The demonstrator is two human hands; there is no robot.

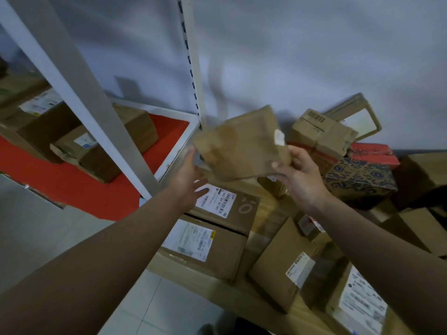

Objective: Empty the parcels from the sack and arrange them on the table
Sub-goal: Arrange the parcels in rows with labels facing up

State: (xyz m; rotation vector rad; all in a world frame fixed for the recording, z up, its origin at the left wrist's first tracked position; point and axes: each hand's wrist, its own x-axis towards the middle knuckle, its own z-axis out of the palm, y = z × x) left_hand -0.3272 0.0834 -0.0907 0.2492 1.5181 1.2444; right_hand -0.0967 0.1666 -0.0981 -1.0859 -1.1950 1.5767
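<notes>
Brown paper parcel (242, 143) is pinched at its lower right corner by the right hand (300, 175), raised above the table (263, 303). The left hand (187, 180) reaches with straight fingers touching its left edge. Labelled cardboard boxes (205, 238) lie below.

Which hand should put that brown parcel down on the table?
Probably the right hand: its fingers already pinch the brown parcel's lower corner above the table. The left hand is open, only near the parcel's other edge.
</notes>
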